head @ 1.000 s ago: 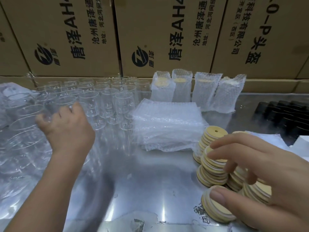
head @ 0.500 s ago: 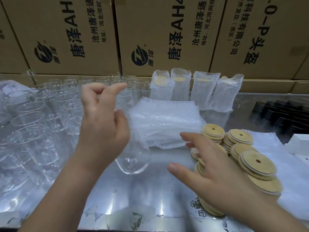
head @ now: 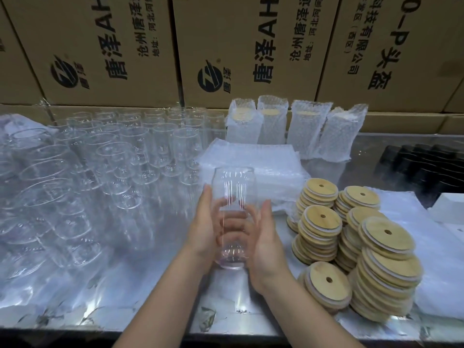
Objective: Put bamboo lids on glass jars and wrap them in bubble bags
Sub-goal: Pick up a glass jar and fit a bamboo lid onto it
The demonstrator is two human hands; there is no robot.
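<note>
One clear glass jar (head: 232, 187) stands upright at the table's middle, held from both sides. My left hand (head: 204, 229) grips its left wall and my right hand (head: 266, 247) wraps its right wall, fingers showing through the glass. The jar has no lid. Stacks of round bamboo lids (head: 356, 244) with centre holes sit to the right of my hands. A flat pile of bubble bags (head: 253, 162) lies just behind the jar. Several jars wrapped in bubble bags (head: 296, 126) stand along the back.
Many open glass jars (head: 105, 162) crowd the left half of the shiny metal table (head: 140, 292). Printed cardboard boxes (head: 238, 46) wall off the back. Black caps (head: 426, 164) and white foam sheets (head: 442, 272) lie at the right.
My left hand carried a jar from the left cluster to the table's middle and stood it upright. My right hand left the lid stacks and closed on the jar's right side.
</note>
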